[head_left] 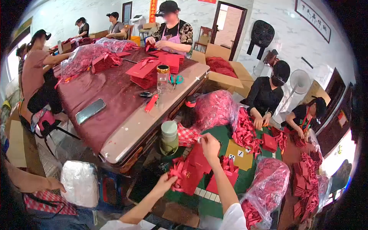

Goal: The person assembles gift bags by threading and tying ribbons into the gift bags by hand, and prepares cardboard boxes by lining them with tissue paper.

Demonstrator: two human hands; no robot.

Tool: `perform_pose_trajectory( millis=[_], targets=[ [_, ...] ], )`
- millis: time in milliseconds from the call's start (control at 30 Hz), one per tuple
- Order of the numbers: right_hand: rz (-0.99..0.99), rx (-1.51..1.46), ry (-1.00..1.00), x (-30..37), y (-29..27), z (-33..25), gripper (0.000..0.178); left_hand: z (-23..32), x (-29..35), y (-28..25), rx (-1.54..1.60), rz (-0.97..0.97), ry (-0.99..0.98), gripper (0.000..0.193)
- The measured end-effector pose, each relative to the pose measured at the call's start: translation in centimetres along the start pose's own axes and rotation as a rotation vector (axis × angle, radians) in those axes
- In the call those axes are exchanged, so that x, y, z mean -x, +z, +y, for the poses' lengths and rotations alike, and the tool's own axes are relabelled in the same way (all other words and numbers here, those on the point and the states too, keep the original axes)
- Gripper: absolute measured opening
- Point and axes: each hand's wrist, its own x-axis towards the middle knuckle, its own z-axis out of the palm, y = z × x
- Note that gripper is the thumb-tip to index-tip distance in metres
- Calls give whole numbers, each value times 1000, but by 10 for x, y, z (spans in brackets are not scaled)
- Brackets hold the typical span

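Crowded workroom, marble-look walls, several people seated round two tables heaped with red paper goods. Low green table [222, 134] under the person's arms; its bare patches are few, hemmed by red stacks on the far and right sides.

Left hand [165, 183]: fingers closed on the near lower edge of a red paper bag [193, 168], beside a bunch of red ribbon handles [177, 172]. Right hand [209, 143]: fingertips pinched at the bag's upper edge, something small and pale between them, too small to tell. Bag held just above the green table, between both hands.

Just beyond the right fingers: a clear plastic sack [214, 109] full of red pieces. Right of the forearm: another clear plastic sack [268, 188], also stuffed with red pieces, crowding the table's near right corner. Left of the right fingers: a pale green lidded jar [169, 138], near the edge of the big maroon-topped table [111, 103], with a narrow gap between the two tables
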Motion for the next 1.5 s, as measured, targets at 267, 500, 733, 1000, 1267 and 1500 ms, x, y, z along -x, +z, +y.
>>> perform_pose_trajectory(
  millis=[267, 500, 733, 1000, 1267, 1500],
  targets=[
    [-96, 400, -222, -47, 117, 35, 8, -19, 27, 25, 7, 82, -21, 18],
    [-33, 137, -175, -47, 97, 48, 15, -21, 18, 27, 4, 129, 83, 22],
    [-155, 372, 49, -52, 61, 69, 27, -11, 19, 31, -10, 146, 95, 23],
    [-226, 673, 119, -47, 100, 81, 36, -15, 22, 27, -10, 157, 102, 28],
    [15, -228, -155, 5, -1, -14, 14, -5, 7, 7, -9, 187, 160, 28],
    [-321, -255, -376, 153, -50, -131, 11, 31, 44, 6, 466, 15, 22, 23]
  ],
)
